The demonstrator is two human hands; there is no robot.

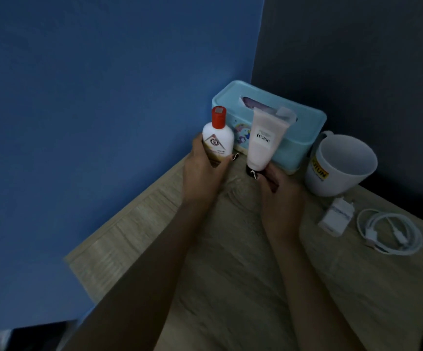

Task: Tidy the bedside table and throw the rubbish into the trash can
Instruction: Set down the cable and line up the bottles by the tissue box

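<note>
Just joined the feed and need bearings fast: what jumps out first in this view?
Two hands meet at the back of the wooden bedside table: the left hand grips a white bottle with a red cap, the right hand holds a pale pink tube cap-down. Right behind them sits a light blue tissue box in the corner, with a white mug, a charger plug and a coiled white cable to its right.

A bedroom corner at home: wooden bedside table (119, 239), tissue box (304, 138), mug (342, 165), phone charger (335, 216).
</note>
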